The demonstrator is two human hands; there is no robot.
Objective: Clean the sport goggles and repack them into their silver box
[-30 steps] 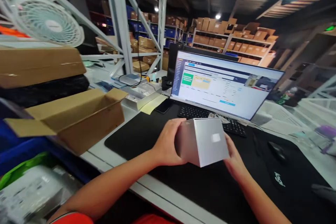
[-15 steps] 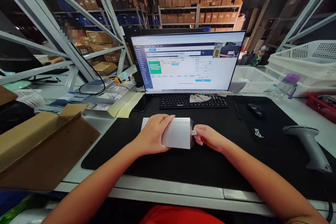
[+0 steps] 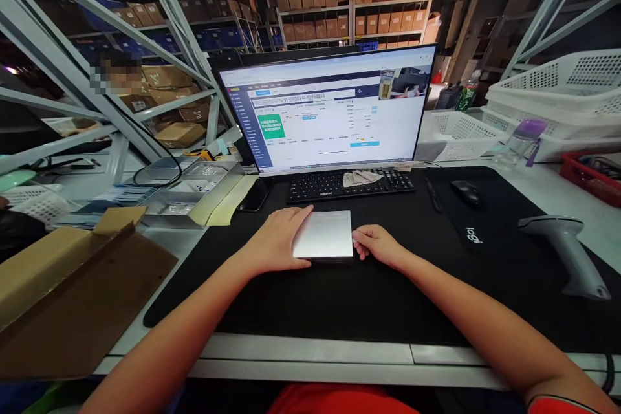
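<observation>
Nearest the wearer, the grey front edge of the desk (image 3: 310, 354) runs below a wide black desk mat (image 3: 310, 307). At the left, an open cardboard carton (image 3: 97, 301) stands beside the mat with its flap spread outward. Above the mat's middle is a silver box (image 3: 326, 236), its smooth, bright face turned up. The left hand (image 3: 279, 240) grips its left end, thumb and fingers spread around the sides. The right hand (image 3: 381, 244) is at the box's right edge, thumb and fingertips closed together; what lies between them is too small to tell. On the mat's right side lie a grey barcode scanner (image 3: 565, 253) and, farther back, a black mouse (image 3: 466, 193). Beyond the box, a black keyboard (image 3: 310, 189) carries a crumpled pale cloth (image 3: 361, 178), with a smartphone (image 3: 253, 196) and yellow paper (image 3: 227, 205) to its left. Behind the keyboard stands a lit monitor (image 3: 315, 142). White perforated baskets (image 3: 548, 107) are stacked at the right. Farthest off, metal shelving (image 3: 352, 22) bears rows of cardboard boxes (image 3: 378, 24)
</observation>
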